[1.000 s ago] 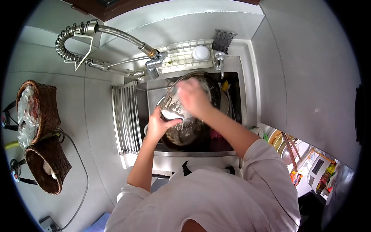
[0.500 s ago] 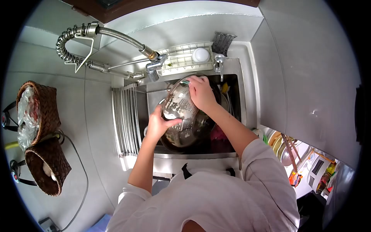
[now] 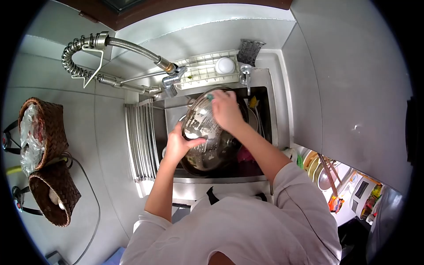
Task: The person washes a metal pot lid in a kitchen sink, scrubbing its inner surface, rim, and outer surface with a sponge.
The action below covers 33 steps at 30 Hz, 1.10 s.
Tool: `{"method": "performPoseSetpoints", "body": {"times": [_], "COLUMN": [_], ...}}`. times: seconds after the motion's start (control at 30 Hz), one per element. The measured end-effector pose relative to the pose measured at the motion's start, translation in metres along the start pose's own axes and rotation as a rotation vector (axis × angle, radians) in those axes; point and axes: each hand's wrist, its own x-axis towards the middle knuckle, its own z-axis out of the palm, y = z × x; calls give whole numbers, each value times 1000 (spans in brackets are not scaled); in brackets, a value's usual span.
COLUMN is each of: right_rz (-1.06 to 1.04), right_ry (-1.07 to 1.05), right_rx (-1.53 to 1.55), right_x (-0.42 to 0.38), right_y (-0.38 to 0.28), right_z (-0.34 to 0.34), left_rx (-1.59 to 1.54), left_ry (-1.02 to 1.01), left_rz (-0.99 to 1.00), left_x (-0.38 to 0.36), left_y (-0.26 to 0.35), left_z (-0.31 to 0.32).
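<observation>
A large, round, see-through lid [image 3: 204, 157], glassy and streaked with white suds, is tilted up over the sink [image 3: 260, 170]. My left hand [image 3: 177, 145] grips its left edge, thumb on the near face and fingers behind it. Slightly blurred, my right hand [image 3: 227, 110] presses a small green scrubbing pad [image 3: 210, 96] against the upper part of the lid. Much of the pad is hidden under the fingers. Below the lid, partly covered, are a metal pan and a pink item [image 3: 248, 154].
A spring-hose faucet [image 3: 170, 84] reaches in from the left. Behind the sink stands a wire rack [image 3: 201, 70] with a white round object [image 3: 225, 66]. A roll-up metal drying rack [image 3: 142, 141] lies at the sink's left. Woven baskets [image 3: 53, 128] hang further left.
My right hand has shifted slightly on the lid's upper part, with the green pad showing more. The left hand keeps its hold. The whole view has tilted a little.
</observation>
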Motion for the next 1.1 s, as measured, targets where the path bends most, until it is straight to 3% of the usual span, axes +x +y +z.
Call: {"method": "performPoseSetpoints", "body": {"times": [0.03,0.13,0.23,0.27,0.33,0.4,0.43,0.47,0.53,0.63,0.67,0.73,0.83,0.87,0.93,1.03,1.1], "right_rz": [-48,-188,43,-86,154,28,-56,-184,-235,101,89,134,70,-107,-202,-139,-39], "right_ry": [-20,182,-1,-15,-86,66,-45,119,224,-80,33,7,-27,57,88,-6,4], "right_rx": [-21,44,15,-224,-74,-5,-10,-36,-10,20,36,16,125,7,64,72,-64], "right_x": [0,-12,4,7,10,5,3,-2,-14,4,7,9,4,-5,-19,-6,1], "right_y": [-20,-53,-20,26,33,10,-22,-47,-64,-44,-4,21,-19,-42,-70,-44,12], "right_z": [-3,2,-13,5,2,9,-4,4,6,-22,2,6,2,9,10,-5,2], "left_rx": [24,99,-7,-8,-15,6,22,68,162,2,6,12,29,60,129,76,56], "left_ry": [-1,-32,0,5,1,-5,-8,-31,-80,0,1,0,-18,-25,-44,-13,-16], "left_rz": [7,-36,-36,-26,-6,-22,-32,-88,-187,-31,-35,-31,-66,-74,-85,-8,-25], "left_x": [2,1,1,2,3,4,4,2,4,2,1,3,5,4,4,0,-2], "left_y": [2,0,4,2,-1,0,0,-1,-2,-4,-3,0,0,-4,-10,-1,-4], "left_z": [-1,-6,-3,-3,-1,0,-2,-5,-10,-4,-5,-5,-6,-6,-10,-10,-9]}}
